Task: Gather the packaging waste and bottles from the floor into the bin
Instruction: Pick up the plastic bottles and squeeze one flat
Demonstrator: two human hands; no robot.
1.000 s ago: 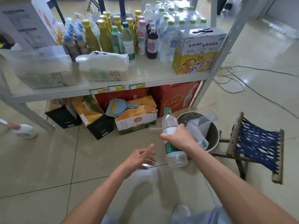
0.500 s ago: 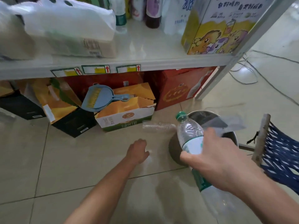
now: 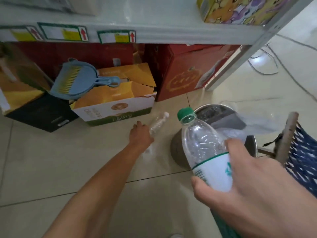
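My right hand grips a large clear bottle with a green cap and a green-and-white label, held tilted just in front of the metal bin. The bin stands on the floor with a grey liner and clear plastic packaging in it. A small clear bottle with a white cap lies on the tiles left of the bin. My left hand is stretched down to it, fingers closed around its lower end.
A low shelf edge runs overhead. Cardboard boxes sit under it: an orange-and-white box, a red box, a black box. A blue dustpan rests on them. A folding stool with blue webbing stands right. Cables lie behind.
My view has dropped closer to the floor. My left hand has reached forward from the tile to the small bottle and closed on it. The right hand still carries the large bottle.
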